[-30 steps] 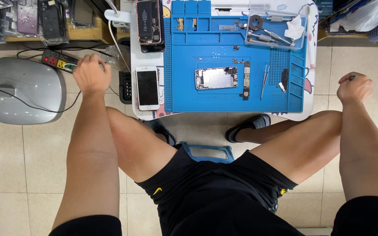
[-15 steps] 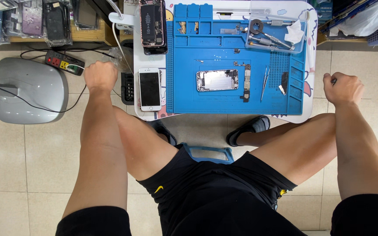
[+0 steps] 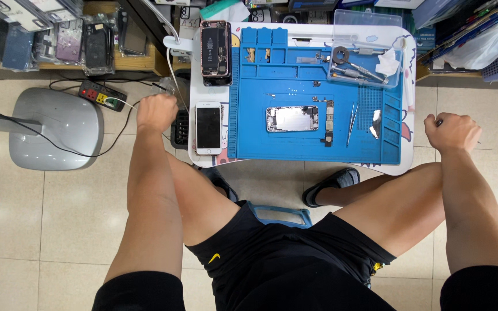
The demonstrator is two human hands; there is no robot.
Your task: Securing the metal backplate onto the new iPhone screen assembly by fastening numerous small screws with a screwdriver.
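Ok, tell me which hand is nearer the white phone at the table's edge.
Left. The left hand is a fist just beside the white phone; the right hand is beyond the table's far side.

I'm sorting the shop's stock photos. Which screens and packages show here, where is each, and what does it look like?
White phone: table's left edge, near the left hand; upright rectangle, dark screen.
Opened phone: above it; dark insides, pinkish rim.
Opened phone shell: mat centre; silver, lying sideways.
Packaged phone cases: shelf at upper left; clear sleeves, dark, blue and purple.
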